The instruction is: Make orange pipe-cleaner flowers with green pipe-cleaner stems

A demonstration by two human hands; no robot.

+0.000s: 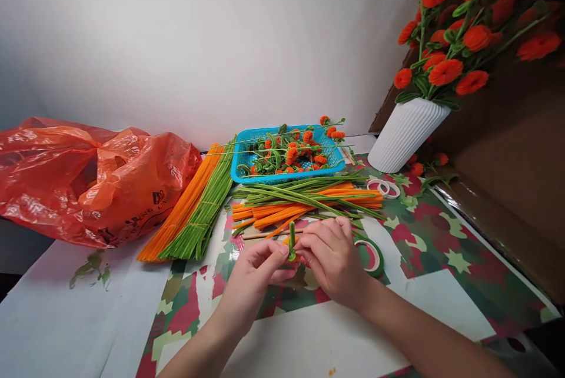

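Note:
Between my two hands is a small pipe-cleaner flower (pixel 292 255), orange with a green base and a short green stem pointing up. My left hand (pixel 260 266) pinches it from the left between thumb and fingers. From the other side, the fingertips of my right hand (pixel 333 257) close on its green part; the exact spot they grip is partly hidden. Just beyond the hands lies a loose pile of green pipe cleaners (pixel 282 194) and orange pipe cleaners (pixel 260 214). A roll of green tape (pixel 376 258) rests beside my right hand.
A blue basket (pixel 233 160) at the back holds small orange flowers and green pieces. Left of it lie long orange and green bundles (pixel 194 219) and a red plastic bag (pixel 110 183). White tape rolls (pixel 388 188) and a white vase (pixel 404 133) of orange flowers stand right.

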